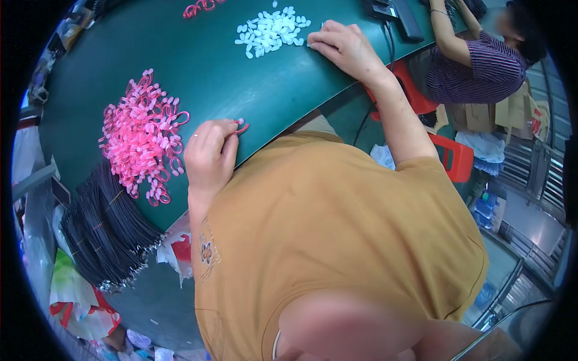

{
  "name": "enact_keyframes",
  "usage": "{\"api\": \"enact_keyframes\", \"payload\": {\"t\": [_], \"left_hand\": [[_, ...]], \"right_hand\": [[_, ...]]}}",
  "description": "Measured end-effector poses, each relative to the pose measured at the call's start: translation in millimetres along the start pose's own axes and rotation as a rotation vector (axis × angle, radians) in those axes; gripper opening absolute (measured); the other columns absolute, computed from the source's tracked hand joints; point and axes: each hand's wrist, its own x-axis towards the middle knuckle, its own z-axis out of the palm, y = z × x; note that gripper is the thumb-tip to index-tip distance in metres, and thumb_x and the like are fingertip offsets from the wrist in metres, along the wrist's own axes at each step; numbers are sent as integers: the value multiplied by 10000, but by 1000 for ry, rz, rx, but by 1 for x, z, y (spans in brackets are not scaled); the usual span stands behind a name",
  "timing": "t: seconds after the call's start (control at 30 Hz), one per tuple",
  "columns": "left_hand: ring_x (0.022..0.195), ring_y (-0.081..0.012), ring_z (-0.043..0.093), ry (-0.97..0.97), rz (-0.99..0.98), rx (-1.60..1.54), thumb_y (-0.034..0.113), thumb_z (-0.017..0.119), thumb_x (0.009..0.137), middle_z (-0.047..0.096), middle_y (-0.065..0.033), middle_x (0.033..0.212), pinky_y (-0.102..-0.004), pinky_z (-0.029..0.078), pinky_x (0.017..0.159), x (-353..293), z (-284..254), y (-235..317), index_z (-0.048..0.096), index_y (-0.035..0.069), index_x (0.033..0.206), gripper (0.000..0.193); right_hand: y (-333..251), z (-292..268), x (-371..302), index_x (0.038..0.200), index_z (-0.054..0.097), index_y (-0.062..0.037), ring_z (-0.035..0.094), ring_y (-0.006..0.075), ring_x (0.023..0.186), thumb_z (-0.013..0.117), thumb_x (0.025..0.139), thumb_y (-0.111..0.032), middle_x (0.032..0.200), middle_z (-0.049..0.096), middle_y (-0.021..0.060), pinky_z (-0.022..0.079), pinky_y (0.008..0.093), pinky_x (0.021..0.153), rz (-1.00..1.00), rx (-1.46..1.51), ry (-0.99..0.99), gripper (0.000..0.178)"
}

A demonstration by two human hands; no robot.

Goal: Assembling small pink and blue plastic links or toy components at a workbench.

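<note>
My left hand (212,155) is closed near the table's front edge. A red loop with a pale clip (241,126) sticks out between its thumb and forefinger. Right beside a heap of small white oval plastic pieces (271,33), my right hand (349,51) is pinched with its fingertips down at the tabletop. What those fingertips hold, if anything, is too small to tell. To the left of my left hand lies a big pile of pink-red loops with pale clips (141,135).
The green tabletop (253,84) carries bundled black cords (108,222) at left, a few red coils (201,7) at the far edge and a black device (385,11) with a cable. A co-worker in a striped shirt (481,66) sits at right, near red stools (453,157).
</note>
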Motion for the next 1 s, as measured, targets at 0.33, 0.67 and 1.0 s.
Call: {"api": "enact_keyframes", "payload": {"t": [0.33,0.67,1.0], "left_hand": [[871,-286,749,-2,-11,8,-40,778,856,774,-90,948,-408,585,787,2,1,4,715,46,958,149],[910,-292,751,10,13,3,-21,773,859,771,-77,968,-432,580,805,-2,-1,4,697,47,967,148],[880,-299,735,8,12,-8,-26,791,821,739,-72,942,-430,580,781,-4,0,2,665,53,937,189]], "right_hand": [[-92,-3,10,980,771,-122,674,233,837,750,958,-192,879,655,15,486,382,916,-452,-40,-204,77],[-126,16,21,1084,774,-130,668,210,913,736,986,-183,981,667,7,473,381,940,-539,171,-262,118],[-130,29,14,1112,790,-152,676,180,941,752,990,-179,976,671,-20,459,397,960,-520,255,-278,131]]}}
